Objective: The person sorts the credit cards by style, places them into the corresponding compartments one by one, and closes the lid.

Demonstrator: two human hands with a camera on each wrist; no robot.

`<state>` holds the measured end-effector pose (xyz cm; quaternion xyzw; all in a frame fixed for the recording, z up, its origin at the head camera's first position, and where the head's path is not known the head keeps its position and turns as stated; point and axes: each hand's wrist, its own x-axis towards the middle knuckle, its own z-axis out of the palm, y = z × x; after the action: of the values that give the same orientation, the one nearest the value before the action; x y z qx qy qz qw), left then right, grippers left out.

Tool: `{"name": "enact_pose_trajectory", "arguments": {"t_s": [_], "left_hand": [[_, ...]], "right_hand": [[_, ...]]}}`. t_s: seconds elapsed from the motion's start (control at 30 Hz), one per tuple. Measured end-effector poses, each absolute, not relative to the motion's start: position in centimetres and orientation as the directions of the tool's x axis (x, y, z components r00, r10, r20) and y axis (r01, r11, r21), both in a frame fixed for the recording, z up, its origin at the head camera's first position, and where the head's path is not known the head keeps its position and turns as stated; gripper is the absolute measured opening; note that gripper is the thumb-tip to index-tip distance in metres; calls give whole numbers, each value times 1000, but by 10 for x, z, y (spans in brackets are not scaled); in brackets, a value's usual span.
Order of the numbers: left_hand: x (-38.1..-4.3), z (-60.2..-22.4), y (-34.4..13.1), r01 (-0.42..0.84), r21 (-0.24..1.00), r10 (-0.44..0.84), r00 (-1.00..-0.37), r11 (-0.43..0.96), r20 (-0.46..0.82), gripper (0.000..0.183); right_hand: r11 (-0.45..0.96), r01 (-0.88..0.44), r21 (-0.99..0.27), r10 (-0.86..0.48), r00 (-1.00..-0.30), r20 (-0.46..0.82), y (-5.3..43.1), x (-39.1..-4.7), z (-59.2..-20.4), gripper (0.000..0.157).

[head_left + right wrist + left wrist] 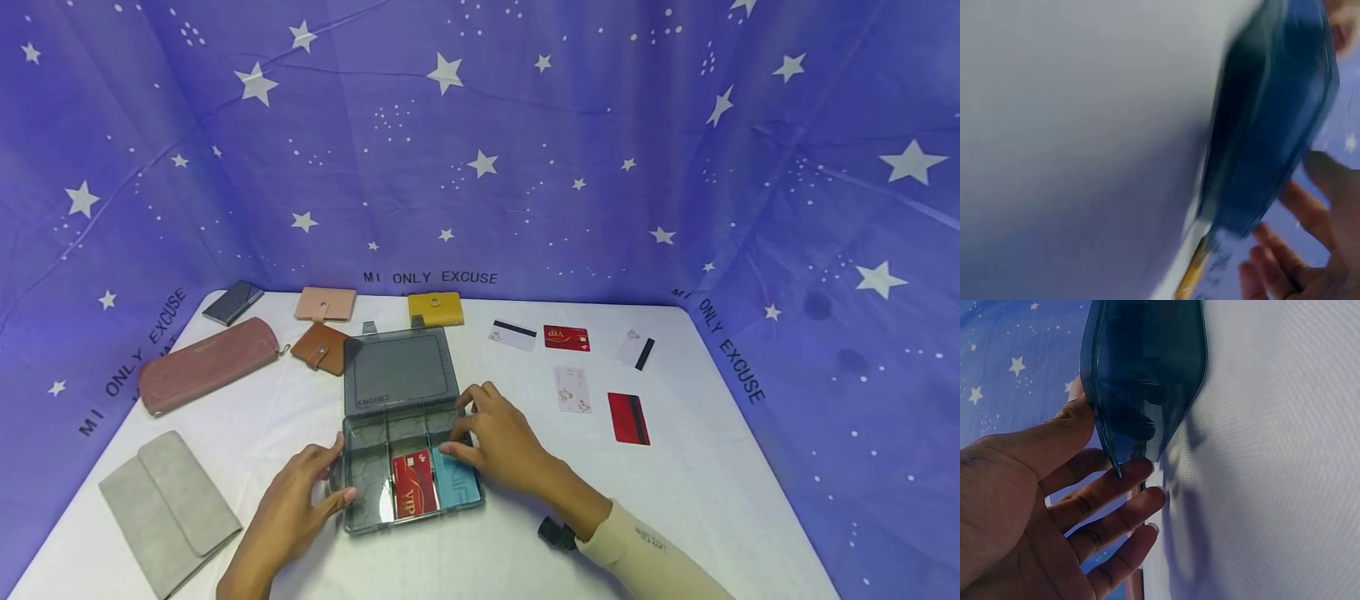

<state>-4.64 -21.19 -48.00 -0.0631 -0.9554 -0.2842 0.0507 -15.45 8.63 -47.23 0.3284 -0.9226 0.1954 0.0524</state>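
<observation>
A smoky clear plastic box (365, 467) lies with its lid (401, 367) folded back. Its tray has three long compartments. A red VIP card (414, 483) lies in the middle one and a light-blue card (457, 479) in the right one. My left hand (296, 496) holds the box's left side, thumb over the rim; in the left wrist view its other fingers (1116, 515) spread loosely beside the wall. My right hand (502, 437) is over the right side, thumb at the blue card's upper end. The right wrist view is blurred, with that hand's fingers (1297, 206) beside the box.
Right of the box lie several loose cards, including a red card (628, 418) and a pale card (573, 390). Leftward and behind are a grey wallet (168, 508), a pink long wallet (210, 365), a brown wallet (318, 346), a yellow wallet (437, 310) and a black card case (233, 302).
</observation>
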Motion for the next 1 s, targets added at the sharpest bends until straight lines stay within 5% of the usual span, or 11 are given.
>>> {"name": "enact_pose_trajectory", "arguments": {"t_s": [0.27,0.53,0.77,1.0], "left_hand": [[-46,-480,-212,155,534,93,-986,831,141,74],[-45,-483,-212,150,539,89,-986,829,138,73],[-45,-484,-211,155,544,98,-986,824,133,74],[-46,-482,-213,148,549,93,-988,822,127,75]], "right_hand": [[675,-411,-613,-319,-911,260,112,-238,-473,23],[857,-175,-484,-162,-984,70,134,-298,-480,56],[895,-65,-442,-75,-997,-6,136,-303,-484,41],[904,-66,-422,-73,-997,-1,132,-306,-482,60]]}}
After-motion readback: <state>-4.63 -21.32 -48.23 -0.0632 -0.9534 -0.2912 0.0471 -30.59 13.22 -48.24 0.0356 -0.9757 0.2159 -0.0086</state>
